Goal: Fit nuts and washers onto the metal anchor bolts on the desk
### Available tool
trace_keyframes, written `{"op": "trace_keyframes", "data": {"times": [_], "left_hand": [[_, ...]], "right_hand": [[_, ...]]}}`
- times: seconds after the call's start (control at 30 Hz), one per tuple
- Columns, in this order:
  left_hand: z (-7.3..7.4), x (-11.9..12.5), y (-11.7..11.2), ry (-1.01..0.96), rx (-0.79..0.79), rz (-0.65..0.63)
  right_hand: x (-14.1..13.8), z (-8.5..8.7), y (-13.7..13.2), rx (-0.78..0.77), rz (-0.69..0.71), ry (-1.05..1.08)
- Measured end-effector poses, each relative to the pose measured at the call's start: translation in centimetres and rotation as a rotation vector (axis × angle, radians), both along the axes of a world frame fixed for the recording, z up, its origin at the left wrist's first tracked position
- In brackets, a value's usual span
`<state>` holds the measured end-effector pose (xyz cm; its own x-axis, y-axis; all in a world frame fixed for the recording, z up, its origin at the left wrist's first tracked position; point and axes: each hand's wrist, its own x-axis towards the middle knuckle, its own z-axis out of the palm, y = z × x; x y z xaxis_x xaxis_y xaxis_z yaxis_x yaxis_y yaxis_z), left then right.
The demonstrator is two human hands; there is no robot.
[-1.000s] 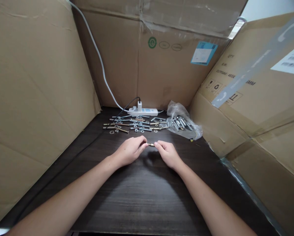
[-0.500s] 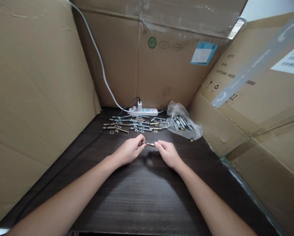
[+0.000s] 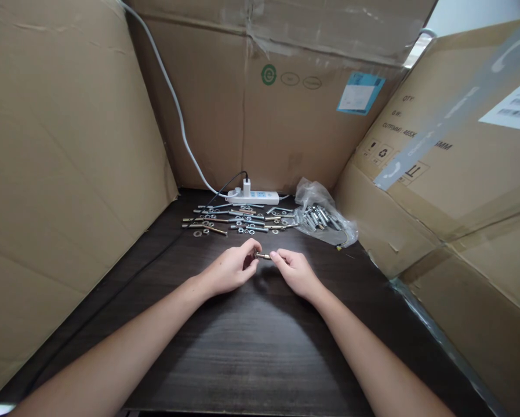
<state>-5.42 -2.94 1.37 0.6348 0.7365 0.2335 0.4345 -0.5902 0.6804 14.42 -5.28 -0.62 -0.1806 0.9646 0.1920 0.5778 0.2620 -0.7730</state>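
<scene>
Over the dark table, my right hand (image 3: 298,272) pinches a brassy metal expansion bolt (image 3: 265,256) between thumb and fingers. The bolt lies roughly level, its thinner end pointing left. My left hand (image 3: 232,267) is closed in a loose pinch around that end, thumb below and forefinger above. Between its fingertips is a small metal piece (image 3: 257,253), a nut or washer by its look, at the bolt's tip. Its exact shape is mostly hidden by the fingers. Whether it sits on the thread I cannot tell.
Beyond my hands, several bolts, nuts and washers (image 3: 246,220) lie in rows. A clear plastic bag (image 3: 324,214) of bolts is at their right. Behind stands a white power strip (image 3: 255,197); a black cable (image 3: 124,278) crosses the table's left side. Cardboard walls (image 3: 251,127) enclose three sides.
The gap between the left fingers and the bolt has closed: the bolt's tip now reaches the small piece in them. My right hand has shifted slightly left with the bolt.
</scene>
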Motion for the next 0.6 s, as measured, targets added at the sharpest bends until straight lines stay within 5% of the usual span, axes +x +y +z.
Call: {"op": "trace_keyframes", "data": {"times": [0.6], "left_hand": [[0.14,0.09,0.12,-0.047,-0.018,0.011]], "right_hand": [[0.03,0.09,0.07,0.009,-0.017,0.004]]}}
